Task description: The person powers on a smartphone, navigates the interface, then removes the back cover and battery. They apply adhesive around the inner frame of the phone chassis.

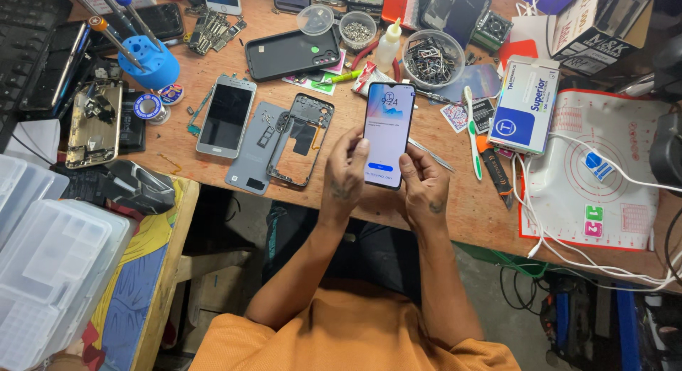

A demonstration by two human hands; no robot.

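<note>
A smartphone (388,126) with a lit screen stands upright over the wooden workbench (469,207). Both hands hold it at its lower end. My left hand (344,173) grips the left edge, fingers reaching up along the side. The lower right corner rests in my right hand (424,186), whose thumb lies near the bottom of the screen. Just to the left, a bare phone frame (301,138) and a grey back cover (253,149) lie flat on the bench.
A silver phone (226,116) lies left of the frame. A blue screwdriver stand (151,62), a black phone case (292,53), bowls of small parts (433,58), a white-and-blue box (526,104), a toothbrush (472,133) and a white mat (600,172) with cables surround the bench. Clear plastic organisers (50,264) sit lower left.
</note>
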